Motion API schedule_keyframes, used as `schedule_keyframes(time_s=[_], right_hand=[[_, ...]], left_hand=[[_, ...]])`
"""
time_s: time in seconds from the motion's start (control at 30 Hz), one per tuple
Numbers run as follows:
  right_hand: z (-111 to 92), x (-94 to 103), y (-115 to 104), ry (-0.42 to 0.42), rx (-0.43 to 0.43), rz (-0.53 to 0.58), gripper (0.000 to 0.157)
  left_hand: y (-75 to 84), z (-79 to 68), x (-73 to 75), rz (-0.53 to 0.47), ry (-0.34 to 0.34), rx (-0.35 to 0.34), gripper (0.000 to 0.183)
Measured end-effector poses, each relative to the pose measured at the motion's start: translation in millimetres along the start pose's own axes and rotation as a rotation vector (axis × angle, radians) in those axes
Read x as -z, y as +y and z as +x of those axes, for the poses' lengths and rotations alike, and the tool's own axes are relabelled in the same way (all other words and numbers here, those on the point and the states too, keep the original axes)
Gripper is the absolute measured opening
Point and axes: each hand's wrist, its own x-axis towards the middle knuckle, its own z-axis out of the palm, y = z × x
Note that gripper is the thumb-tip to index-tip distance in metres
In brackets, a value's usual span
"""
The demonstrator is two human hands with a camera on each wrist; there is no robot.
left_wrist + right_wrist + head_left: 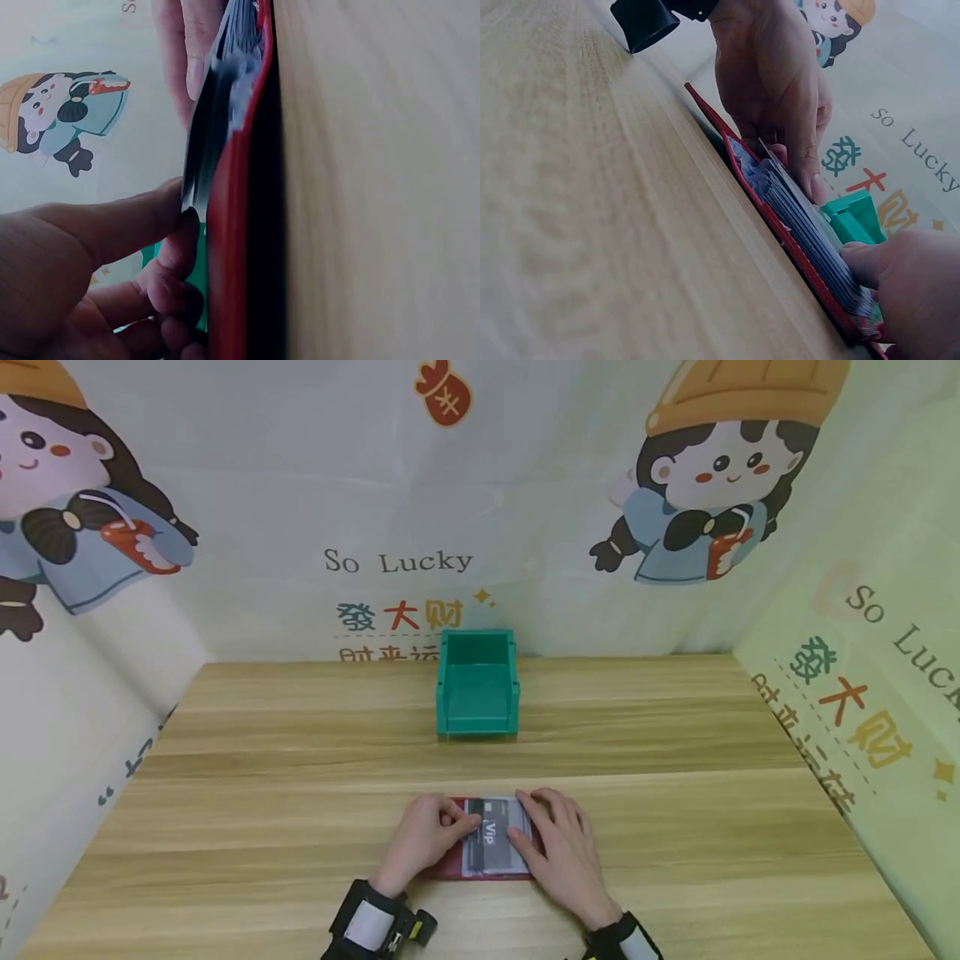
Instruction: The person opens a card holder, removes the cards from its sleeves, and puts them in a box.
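Observation:
A red card holder [446, 866] lies opened on the table, with a stack of clear sleeves [799, 225] inside it. A grey card marked "Vip" [491, 843] shows in the top sleeve. My left hand [427, 835] pinches the left edge of this card sleeve [204, 150] between thumb and forefinger, lifted from the red cover in the left wrist view. On the right side, my right hand [558, 847] rests over the holder's edge, its thumb [862, 262] on the top sleeve and its fingers extended toward the far edge.
Behind the holder, a green open-fronted bin [477, 702] stands at the back of the wooden table [300, 760]. Printed cloth walls [262, 527] enclose the table at the back and both sides. Each wrist wears a black camera strap [360, 914].

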Motion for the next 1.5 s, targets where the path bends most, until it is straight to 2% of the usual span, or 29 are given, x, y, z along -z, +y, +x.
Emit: schedule_keyframes(time_s=[0.17,0.37,0.5,0.7,0.87,1.03,1.27,1.37,1.5], right_hand=[[4,2.6,0,0.017,0.013,0.05,0.045],[10,5.6,6,-0.007,0.01,0.047,0.045],[15,5.6,11,-0.012,0.021,0.032,0.042],[19,8.2,16,0.01,0.042,0.038,0.037],[20,8.9,17,0.025,0.041,0.041,0.035],[20,7.4,19,0.034,0.042,0.05,0.033],[22,4.8,19,0.052,0.069,0.067,0.031],[22,2.6,19,0.053,0.076,0.08,0.03],[23,0.7,19,0.05,0.07,0.093,0.03]], left_hand=[[1.2,0.2,9.9,0.006,-0.03,0.02,0.02],[3.6,4.5,29.8,-0.031,-0.086,0.095,0.018],[4.7,10.6,44.0,-0.059,-0.072,0.126,0.016],[6.5,26.2,60.9,-0.097,-0.029,0.066,0.019],[14.6,44.7,69.0,-0.171,0.006,0.003,0.03],[28.5,66.7,66.4,-0.164,0.115,-0.042,0.039],[43.6,99.3,51.0,-0.028,0.264,-0.141,0.023],[45.8,109.6,43.4,0.015,0.286,-0.136,0.024],[47.4,120.7,34.6,0.015,0.306,-0.115,0.028]])
